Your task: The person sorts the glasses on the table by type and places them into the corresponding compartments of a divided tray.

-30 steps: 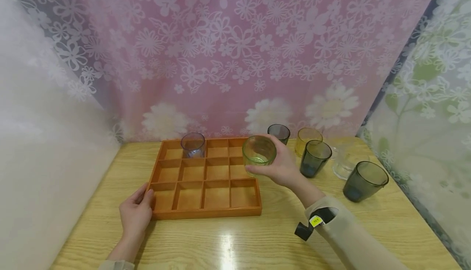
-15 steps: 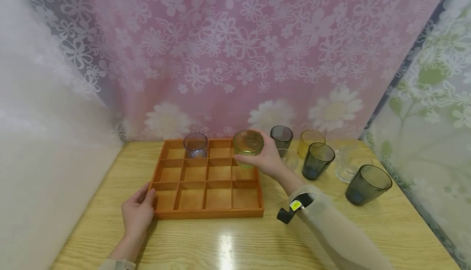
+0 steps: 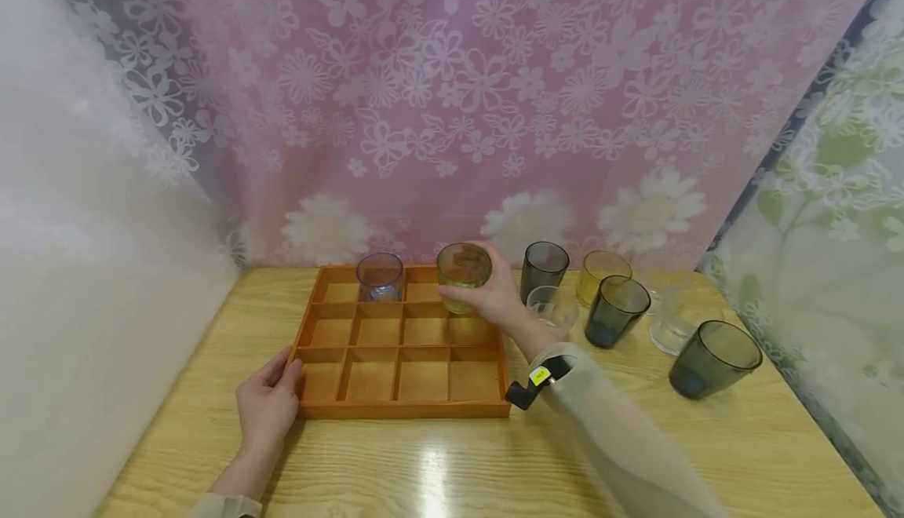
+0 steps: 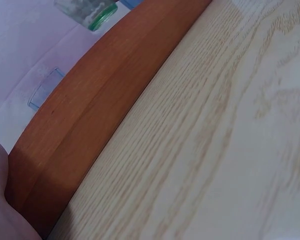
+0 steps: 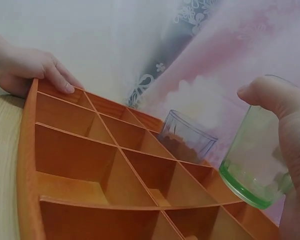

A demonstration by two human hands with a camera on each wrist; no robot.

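Observation:
My right hand (image 3: pixel 497 294) holds a clear green glass (image 3: pixel 459 267) upright by its side, thumb and fingers around it. It hovers over the back row of an orange-brown wooden compartment tray (image 3: pixel 402 410), right of the blue-tinted glass. In the right wrist view, the green base (image 5: pixel 245 190) shows above the dividers. The blue-tinted glass (image 3: pixel 380 279) stands in a back-row compartment, second from the left. At the tray's front left, my left hand (image 3: pixel 267 404) grips the side wall, thumb over the rim (image 5: pixel 65 86); its other fingers are mostly hidden.
Right of the tray stand several glasses: a dark grey one (image 3: pixel 544 267) at the back, a yellow one (image 3: pixel 603 276), a clear one (image 3: pixel 553 314) close to my right wrist, and two more smoky ones (image 3: pixel 616 314). Another clear glass (image 3: pixel 674 326) overlaps the rightmost smoky glass (image 3: pixel 713 361). Floral curtains surround the table.
My right hand has carried the green glass leftward and slightly back, from the tray's right edge to over its back row. The left hand keeps its hold on the tray.

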